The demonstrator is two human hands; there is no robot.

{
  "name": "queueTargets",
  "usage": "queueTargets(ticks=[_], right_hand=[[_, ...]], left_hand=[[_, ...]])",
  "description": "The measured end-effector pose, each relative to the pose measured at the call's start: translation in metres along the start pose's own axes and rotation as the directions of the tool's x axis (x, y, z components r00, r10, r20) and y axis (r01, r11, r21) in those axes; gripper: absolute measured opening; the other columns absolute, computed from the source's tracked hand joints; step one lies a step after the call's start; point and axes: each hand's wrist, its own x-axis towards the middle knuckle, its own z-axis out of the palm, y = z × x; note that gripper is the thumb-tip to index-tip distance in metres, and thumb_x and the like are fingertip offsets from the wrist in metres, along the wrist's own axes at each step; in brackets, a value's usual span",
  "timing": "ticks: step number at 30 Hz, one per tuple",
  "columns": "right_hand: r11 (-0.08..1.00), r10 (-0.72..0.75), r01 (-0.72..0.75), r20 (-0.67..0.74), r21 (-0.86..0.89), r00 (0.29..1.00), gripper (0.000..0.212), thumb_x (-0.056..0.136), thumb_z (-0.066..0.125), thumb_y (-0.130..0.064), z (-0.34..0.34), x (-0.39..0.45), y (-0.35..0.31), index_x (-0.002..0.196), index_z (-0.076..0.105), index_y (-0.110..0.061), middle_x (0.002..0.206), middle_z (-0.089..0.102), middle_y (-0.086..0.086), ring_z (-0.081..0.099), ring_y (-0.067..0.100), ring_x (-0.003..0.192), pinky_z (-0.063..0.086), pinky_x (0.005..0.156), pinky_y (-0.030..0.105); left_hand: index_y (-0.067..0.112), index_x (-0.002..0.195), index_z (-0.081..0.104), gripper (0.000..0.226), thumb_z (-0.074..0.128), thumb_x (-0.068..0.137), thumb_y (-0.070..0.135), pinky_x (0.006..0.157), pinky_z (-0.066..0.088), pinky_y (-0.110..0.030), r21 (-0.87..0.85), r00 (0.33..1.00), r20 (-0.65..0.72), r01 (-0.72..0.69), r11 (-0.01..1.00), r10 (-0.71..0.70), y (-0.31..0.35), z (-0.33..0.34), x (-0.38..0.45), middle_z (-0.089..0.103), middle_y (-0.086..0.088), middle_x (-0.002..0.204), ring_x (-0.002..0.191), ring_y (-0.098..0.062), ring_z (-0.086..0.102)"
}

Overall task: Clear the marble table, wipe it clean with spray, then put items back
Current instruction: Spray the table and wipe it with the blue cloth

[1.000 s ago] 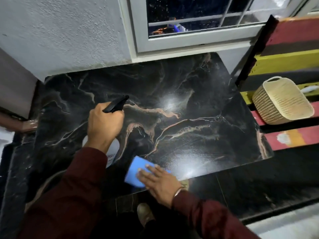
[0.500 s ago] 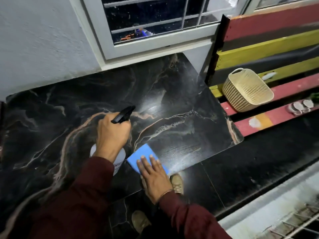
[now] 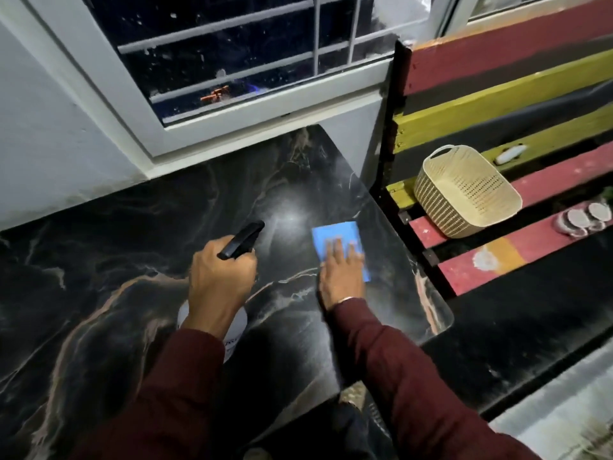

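Observation:
The black marble table (image 3: pixel 109 287) with tan veins fills the left and middle of the head view. My left hand (image 3: pixel 220 280) grips a spray bottle (image 3: pixel 240 240) by its black trigger head, held above the table; its white body shows under my wrist. My right hand (image 3: pixel 338 270) presses flat, fingers straight, on a blue cloth (image 3: pixel 335 235) lying on the marble near the table's right edge. A misty bright patch sits on the marble just beyond the nozzle.
A cream woven basket (image 3: pixel 464 190) lies tilted on a striped red, yellow and black bench (image 3: pixel 517 78) to the right. Small white items (image 3: pixel 587 217) rest on a red slat. A barred window (image 3: pixel 232 54) and grey wall stand behind the table. Dark floor lies at right.
My right hand has slid the blue cloth away from me and to the right, from the near edge toward the table's right side. My left hand still holds the bottle. The view has shifted right.

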Motion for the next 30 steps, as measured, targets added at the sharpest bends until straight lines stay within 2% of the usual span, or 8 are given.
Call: queueTargets(ticks=[3, 5, 12, 16, 20, 22, 26, 30], right_hand=[[0.925, -0.376, 0.378, 0.175, 0.021, 0.910, 0.059, 0.089, 0.024, -0.032, 0.014, 0.015, -0.044, 0.144, 0.038, -0.016, 0.150, 0.038, 0.009, 0.035, 0.039, 0.136, 0.026, 0.112, 0.050], [0.870, -0.492, 0.490, 0.178, 0.061, 0.852, 0.056, 0.092, 0.027, -0.033, 0.008, 0.040, -0.047, 0.145, 0.036, -0.019, 0.151, 0.036, 0.004, 0.031, 0.033, 0.139, 0.023, 0.114, 0.046], [0.992, -0.115, 0.112, 0.060, 0.054, 0.991, 0.053, 0.099, 0.034, -0.027, -0.023, 0.134, 0.044, 0.150, 0.025, -0.015, 0.157, 0.022, 0.004, 0.018, 0.031, 0.144, 0.013, 0.116, 0.043], [0.996, -0.041, 0.039, 0.025, 0.080, 0.999, 0.053, 0.095, 0.029, -0.029, -0.023, 0.060, 0.081, 0.145, 0.037, -0.012, 0.151, 0.036, 0.006, 0.032, 0.032, 0.139, 0.028, 0.112, 0.044], [0.988, -0.148, 0.151, 0.094, -0.028, 0.985, 0.056, 0.095, 0.024, -0.033, -0.032, -0.019, 0.129, 0.147, 0.033, -0.015, 0.153, 0.032, 0.004, 0.028, 0.029, 0.142, 0.027, 0.113, 0.042], [0.999, -0.022, 0.024, 0.068, -0.034, 0.997, 0.059, 0.095, 0.017, -0.036, -0.037, -0.039, 0.152, 0.148, 0.032, -0.014, 0.154, 0.030, 0.005, 0.027, 0.029, 0.142, 0.024, 0.114, 0.041], [0.985, 0.169, -0.169, 0.014, -0.017, 0.985, 0.059, 0.093, 0.021, -0.033, -0.026, -0.088, 0.120, 0.144, 0.039, -0.009, 0.151, 0.036, 0.010, 0.030, 0.034, 0.140, 0.025, 0.113, 0.047], [0.999, -0.054, 0.054, 0.026, -0.002, 0.998, 0.056, 0.089, 0.036, -0.030, -0.002, -0.150, 0.040, 0.142, 0.042, -0.013, 0.147, 0.042, 0.009, 0.039, 0.035, 0.134, 0.028, 0.110, 0.048]], left_hand=[[0.006, 0.068, 0.060, 0.019, 0.061, 0.082, 0.019, 0.057, 0.043, -0.037, 0.012, 0.999, -0.034, 0.005, 1.000, -0.004, 0.020, 0.019, 0.024, 0.059, -0.014, 0.060, 0.062, -0.035, 0.058], [0.007, 0.069, 0.063, 0.017, 0.060, 0.080, 0.020, 0.059, 0.047, -0.039, 0.020, 0.998, -0.054, 0.011, 1.000, -0.010, 0.032, 0.031, 0.037, 0.061, -0.014, 0.061, 0.065, -0.037, 0.060], [0.005, 0.073, 0.065, 0.022, 0.061, 0.079, 0.025, 0.057, 0.049, -0.048, 0.032, 0.993, -0.103, -0.057, 0.998, 0.060, 0.066, 0.061, 0.057, 0.060, -0.016, 0.061, 0.059, -0.035, 0.057], [0.003, 0.075, 0.067, 0.020, 0.061, 0.080, 0.022, 0.058, 0.049, -0.048, 0.021, 0.992, -0.088, -0.084, 0.996, 0.085, 0.075, 0.066, 0.042, 0.064, -0.019, 0.066, 0.062, -0.037, 0.060], [0.007, 0.066, 0.062, 0.021, 0.057, 0.078, 0.024, 0.057, 0.049, -0.046, 0.008, 0.991, -0.001, -0.133, 0.991, 0.133, 0.072, 0.062, 0.023, 0.060, -0.014, 0.059, 0.059, -0.034, 0.059], [0.007, 0.063, 0.057, 0.022, 0.058, 0.079, 0.021, 0.055, 0.044, -0.040, 0.007, 0.991, 0.008, -0.136, 0.991, 0.136, 0.070, 0.059, 0.016, 0.056, -0.011, 0.056, 0.058, -0.033, 0.056], [0.005, 0.062, 0.053, 0.024, 0.060, 0.079, 0.020, 0.053, 0.034, -0.032, 0.003, 0.992, 0.021, -0.126, 0.992, 0.126, 0.062, 0.044, -0.002, 0.048, -0.003, 0.052, 0.052, -0.022, 0.046], [0.008, 0.063, 0.055, 0.021, 0.061, 0.080, 0.020, 0.052, 0.033, -0.032, 0.015, 0.991, 0.043, -0.131, 0.991, 0.130, 0.053, 0.024, -0.021, 0.051, -0.005, 0.054, 0.052, -0.022, 0.046]])
